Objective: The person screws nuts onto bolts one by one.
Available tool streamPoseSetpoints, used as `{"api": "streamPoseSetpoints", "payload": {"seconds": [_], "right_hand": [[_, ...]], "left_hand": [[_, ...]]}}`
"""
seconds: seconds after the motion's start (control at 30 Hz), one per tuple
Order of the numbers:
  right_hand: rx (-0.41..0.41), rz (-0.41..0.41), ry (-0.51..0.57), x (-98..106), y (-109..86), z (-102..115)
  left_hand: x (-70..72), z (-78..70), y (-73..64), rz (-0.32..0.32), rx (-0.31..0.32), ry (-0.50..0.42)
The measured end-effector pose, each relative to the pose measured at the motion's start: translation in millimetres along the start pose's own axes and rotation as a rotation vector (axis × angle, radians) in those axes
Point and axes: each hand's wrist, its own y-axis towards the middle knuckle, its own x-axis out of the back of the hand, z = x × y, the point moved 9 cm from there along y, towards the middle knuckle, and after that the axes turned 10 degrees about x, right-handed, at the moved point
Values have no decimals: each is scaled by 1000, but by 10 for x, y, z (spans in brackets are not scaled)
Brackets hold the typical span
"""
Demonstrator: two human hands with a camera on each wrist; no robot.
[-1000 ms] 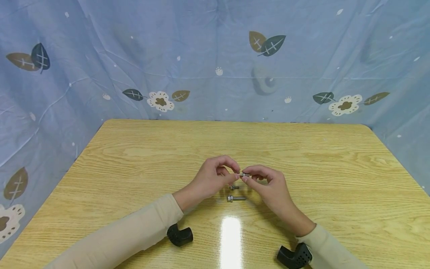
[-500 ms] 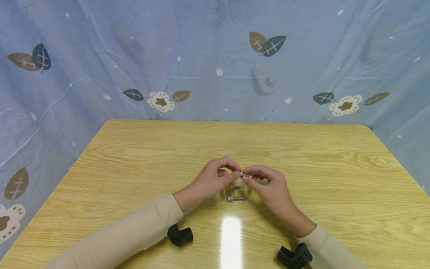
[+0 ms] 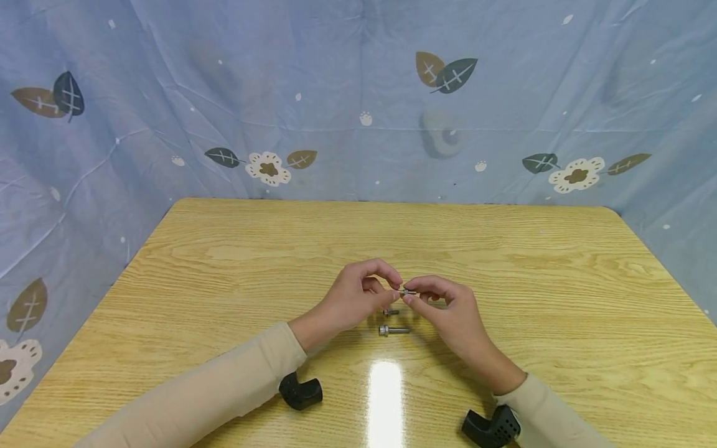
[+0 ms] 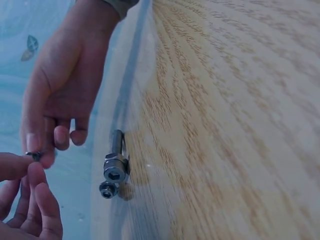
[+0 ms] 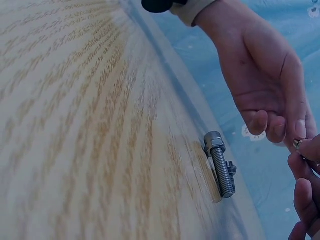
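Above the table, both hands meet at a small metal bolt (image 3: 413, 292) held level. My left hand (image 3: 358, 295) pinches its left end between thumb and index finger. At the nut (image 3: 407, 290) partway along it, my right hand (image 3: 455, 308) pinches with thumb and index fingertips, which partly cover it. On the table just below the hands lie two more bolts with nuts on them. The larger bolt (image 5: 220, 165) has a round socket head and a thick threaded shank. Beside it is a smaller bolt (image 4: 107, 190), farther from the person.
The wooden table (image 3: 252, 249) reaches back to a blue patterned curtain (image 3: 347, 81). Black wrist mounts (image 3: 300, 392) stick out from under both beige sleeves (image 3: 224, 386). A bright light reflection (image 3: 385, 398) shows on the near tabletop.
The left fingertips shift slightly right along the bolt and then back, with small finger movements. The right hand stays nearly still. The two bolts on the table have not moved.
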Motion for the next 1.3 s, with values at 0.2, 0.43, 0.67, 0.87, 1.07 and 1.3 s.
{"api": "streamPoseSetpoints", "payload": {"seconds": [0.2, 0.43, 0.67, 0.87, 1.07, 1.3], "right_hand": [[26, -6, -10, 5, 1, 29], [53, -13, -11, 11, 9, 47], [49, -9, -13, 7, 6, 44], [45, -7, -17, 3, 5, 36], [54, -12, -12, 3, 0, 40], [64, -17, 1, 8, -2, 56]], "left_hand": [[-9, 24, 2, 17, 28, -18], [-18, 46, 0, 21, 41, -16], [0, 38, -2, -3, 26, 1], [2, 26, -10, 4, 4, 9], [-7, 40, -7, 15, 20, -16], [-24, 75, 1, 9, 64, -54]]}}
